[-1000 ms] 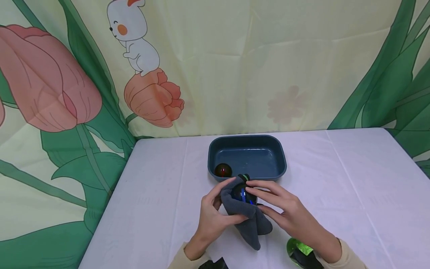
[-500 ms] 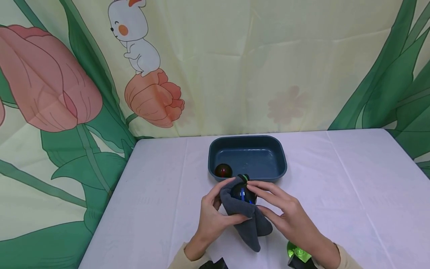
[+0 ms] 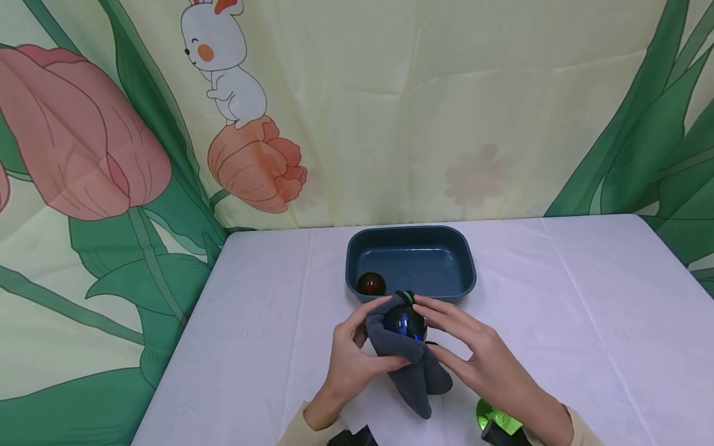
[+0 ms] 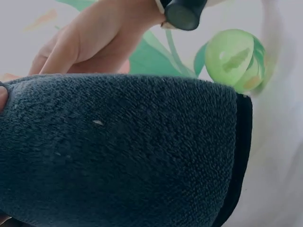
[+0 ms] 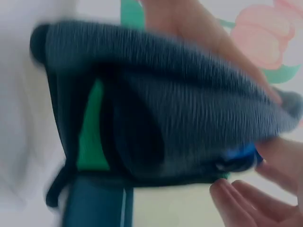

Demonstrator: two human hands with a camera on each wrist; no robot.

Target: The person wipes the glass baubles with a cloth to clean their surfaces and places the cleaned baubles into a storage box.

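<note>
My left hand (image 3: pixel 354 362) grips a dark grey-blue fuzzy cloth (image 3: pixel 397 347), fingers behind it and thumb in front. A shiny dark blue ball (image 3: pixel 404 321) nestles in the cloth's fold. On the ball's right side, my right hand (image 3: pixel 484 347) holds it between fingertips above and thumb below. The cloth (image 4: pixel 118 146) fills most of the left wrist view and hides the ball there. In the right wrist view, a little blue of the ball (image 5: pixel 239 153) shows beneath the blurred cloth (image 5: pixel 199 106), beside the right fingertips.
Behind the hands stands a dark blue tray (image 3: pixel 467 266), with a dark red ball (image 3: pixel 370 284) in its near left corner. A clear green ball (image 3: pixel 489 416) lies on the white-covered table (image 3: pixel 251 334) near the right wrist. A patterned curtain (image 3: pixel 390 124) hangs behind the table.
The right fingers shift slightly over the blue ball, and the reflections on it change. The left hand and cloth stay nearly in place.
</note>
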